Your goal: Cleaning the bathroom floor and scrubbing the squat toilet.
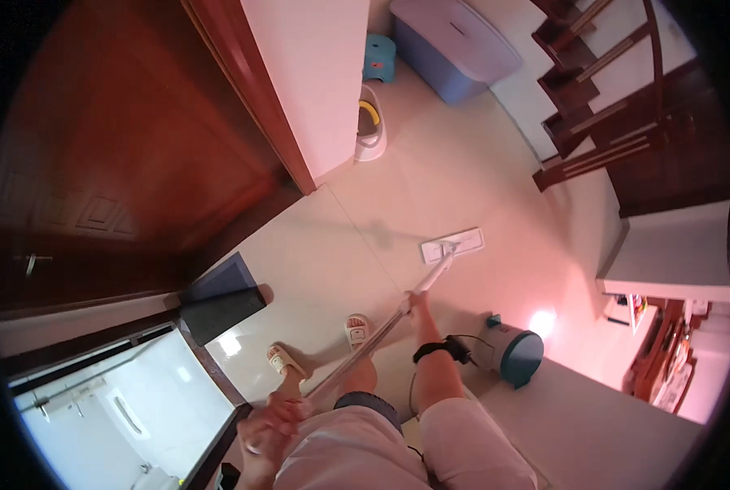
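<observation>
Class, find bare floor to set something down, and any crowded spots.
Bare: glossy beige floor between the flat white mop head and large blue-grey plastic box; also leftward to the oblong dark mat. Crowded: around cream slippers, near silver pole.

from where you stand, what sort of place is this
Probably a home's hallway: there are stairs with a handrail, a brown door, and the person wears slippers.

Glossy pale floor (463, 180), dark wooden staircase (562, 91)
</observation>
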`<state>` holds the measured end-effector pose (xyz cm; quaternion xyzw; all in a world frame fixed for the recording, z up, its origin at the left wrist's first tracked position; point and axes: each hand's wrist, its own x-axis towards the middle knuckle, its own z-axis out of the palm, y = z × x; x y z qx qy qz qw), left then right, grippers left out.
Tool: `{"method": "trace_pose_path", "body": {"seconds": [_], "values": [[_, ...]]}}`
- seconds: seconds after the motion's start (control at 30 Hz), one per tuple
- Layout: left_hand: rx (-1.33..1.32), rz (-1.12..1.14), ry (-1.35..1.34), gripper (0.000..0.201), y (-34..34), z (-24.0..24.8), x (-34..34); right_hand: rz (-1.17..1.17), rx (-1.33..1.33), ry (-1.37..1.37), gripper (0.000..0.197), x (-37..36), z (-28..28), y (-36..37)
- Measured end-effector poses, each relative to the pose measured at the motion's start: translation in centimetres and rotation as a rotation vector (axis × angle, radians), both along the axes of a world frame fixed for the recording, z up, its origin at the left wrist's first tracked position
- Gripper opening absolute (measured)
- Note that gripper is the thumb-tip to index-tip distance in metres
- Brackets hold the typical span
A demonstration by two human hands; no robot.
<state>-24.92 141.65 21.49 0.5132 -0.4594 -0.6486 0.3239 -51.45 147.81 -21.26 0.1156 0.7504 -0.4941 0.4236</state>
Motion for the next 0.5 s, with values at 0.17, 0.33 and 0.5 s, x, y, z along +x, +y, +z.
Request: {"method": "trace_pose_path", "body": {"seconds": [0.17,0.33,0.5], "values": [[-0.075,-0.687,0.151,0.011,-3.9,6.0,-2.0,0.280,0.089,-0.310,0.020,-4.0,6.2,5.1],[-0.568,-0.832,0.254,0.027,-9.6,7.3,9.4,0.046,-0.074,-0.360,0.035,11.5,7.8,2.6],[-0.529,-0.739,0.086,0.020,-12.3,11.1,26.0,0.153,-0.103,-0.401,0.036,31.3,11.3,-6.8]]}}
